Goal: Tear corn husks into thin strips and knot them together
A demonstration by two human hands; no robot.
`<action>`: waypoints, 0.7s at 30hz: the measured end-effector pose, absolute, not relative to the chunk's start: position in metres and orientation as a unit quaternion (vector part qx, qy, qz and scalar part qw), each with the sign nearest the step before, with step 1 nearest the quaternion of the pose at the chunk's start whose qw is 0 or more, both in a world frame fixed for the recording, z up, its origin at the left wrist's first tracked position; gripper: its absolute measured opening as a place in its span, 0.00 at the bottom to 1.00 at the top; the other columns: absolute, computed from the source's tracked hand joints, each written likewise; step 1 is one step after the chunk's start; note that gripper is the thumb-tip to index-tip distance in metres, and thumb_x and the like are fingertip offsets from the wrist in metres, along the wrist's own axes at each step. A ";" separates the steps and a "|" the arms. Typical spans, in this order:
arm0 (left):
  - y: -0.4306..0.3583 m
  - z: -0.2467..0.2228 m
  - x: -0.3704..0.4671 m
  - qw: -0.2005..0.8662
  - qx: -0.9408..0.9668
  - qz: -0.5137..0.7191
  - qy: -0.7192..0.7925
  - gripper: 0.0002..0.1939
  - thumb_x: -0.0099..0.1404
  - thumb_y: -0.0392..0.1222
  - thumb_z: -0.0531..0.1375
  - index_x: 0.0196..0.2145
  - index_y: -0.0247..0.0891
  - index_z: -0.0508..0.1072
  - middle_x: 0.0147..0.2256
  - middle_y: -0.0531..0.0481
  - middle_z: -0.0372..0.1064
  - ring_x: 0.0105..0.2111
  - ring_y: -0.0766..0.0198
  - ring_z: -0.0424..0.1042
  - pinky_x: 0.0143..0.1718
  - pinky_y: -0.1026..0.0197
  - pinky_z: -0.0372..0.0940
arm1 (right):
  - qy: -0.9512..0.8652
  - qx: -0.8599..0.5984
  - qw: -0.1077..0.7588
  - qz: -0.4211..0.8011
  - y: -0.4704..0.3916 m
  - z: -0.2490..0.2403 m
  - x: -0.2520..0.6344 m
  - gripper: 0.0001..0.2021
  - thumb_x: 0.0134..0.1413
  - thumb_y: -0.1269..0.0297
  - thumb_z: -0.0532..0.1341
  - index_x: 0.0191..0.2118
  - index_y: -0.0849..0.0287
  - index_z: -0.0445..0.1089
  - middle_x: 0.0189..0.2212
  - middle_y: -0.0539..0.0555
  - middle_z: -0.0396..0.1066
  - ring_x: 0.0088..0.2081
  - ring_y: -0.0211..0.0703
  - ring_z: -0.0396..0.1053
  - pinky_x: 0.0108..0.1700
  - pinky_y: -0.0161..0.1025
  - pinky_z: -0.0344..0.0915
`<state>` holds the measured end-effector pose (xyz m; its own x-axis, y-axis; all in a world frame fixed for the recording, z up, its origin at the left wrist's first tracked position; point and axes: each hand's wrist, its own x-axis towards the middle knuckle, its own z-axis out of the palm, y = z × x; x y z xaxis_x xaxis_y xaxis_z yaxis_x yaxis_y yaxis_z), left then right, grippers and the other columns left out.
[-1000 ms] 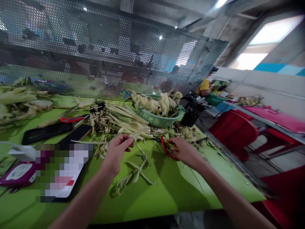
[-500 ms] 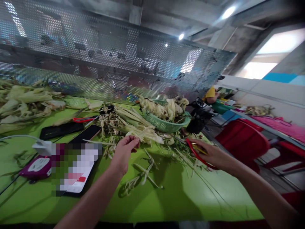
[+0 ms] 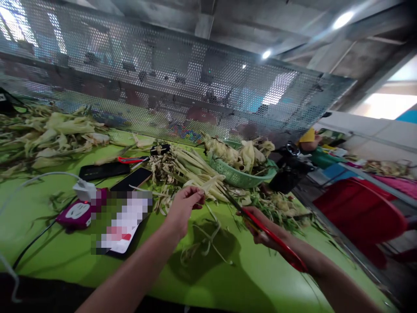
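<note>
Scissors [image 3: 262, 226] swung nearer husk strip [image 3: 213, 181], left fingers [image 3: 194, 194] pinching its end, right fingers [image 3: 259, 215] gripping scissors.

i can't read a single word, number, brand or sign here. the bright white-screened, dark-edged phone [image 3: 132, 221] to my left is covered partly by blurred squares, and its red patch [image 3: 126, 237] gives me no letters. on the purple block-shaped power strip [image 3: 78, 213], the pale oval panel shows dark marks, none legible as text. the flat black oblong case [image 3: 104, 171] has faint markings too dim to make out. at the far left, a black object [image 3: 8, 102] bears a small white mark, too small for me to tell.
</note>
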<state>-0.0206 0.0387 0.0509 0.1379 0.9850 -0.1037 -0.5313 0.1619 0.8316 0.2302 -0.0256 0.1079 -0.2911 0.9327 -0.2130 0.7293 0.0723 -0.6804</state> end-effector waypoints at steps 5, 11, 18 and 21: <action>0.038 0.052 -0.019 0.702 0.317 0.552 0.319 0.13 0.48 0.45 0.68 0.25 0.35 0.70 0.24 0.52 0.68 0.26 0.70 0.66 0.33 0.65 0.61 | -0.756 -0.524 0.134 0.370 -0.014 0.104 0.206 0.35 0.57 0.44 0.53 0.66 0.52 0.47 0.53 0.61 0.65 0.52 0.56 0.64 0.53 0.51 0.62; 0.038 0.051 -0.017 0.712 0.310 0.544 0.318 0.14 0.47 0.46 0.69 0.27 0.34 0.72 0.25 0.51 0.70 0.26 0.69 0.69 0.34 0.64 0.63 | -0.769 -0.493 0.136 0.384 -0.008 0.108 0.188 0.31 0.57 0.46 0.54 0.64 0.51 0.50 0.52 0.58 0.64 0.49 0.51 0.65 0.53 0.47 0.61; 0.037 0.054 -0.017 0.719 0.301 0.537 0.322 0.15 0.46 0.46 0.70 0.26 0.33 0.72 0.24 0.52 0.69 0.24 0.70 0.68 0.33 0.63 0.63 | -0.764 -0.500 0.141 0.381 -0.004 0.104 0.184 0.29 0.57 0.46 0.54 0.61 0.52 0.55 0.42 0.56 0.66 0.43 0.48 0.66 0.46 0.44 0.64; 0.036 0.055 -0.017 0.719 0.302 0.538 0.321 0.15 0.45 0.45 0.70 0.25 0.33 0.71 0.23 0.53 0.68 0.23 0.71 0.66 0.33 0.64 0.62 | -0.760 -0.519 0.151 0.360 -0.002 0.096 0.187 0.29 0.55 0.45 0.56 0.58 0.54 0.58 0.33 0.52 0.65 0.35 0.44 0.64 0.38 0.39 0.64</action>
<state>-0.0169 0.0363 0.0547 0.2156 0.9669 -0.1364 -0.5793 0.2391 0.7792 0.1869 -0.0017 0.0965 -0.4154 0.8980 -0.1451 0.6812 0.2013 -0.7039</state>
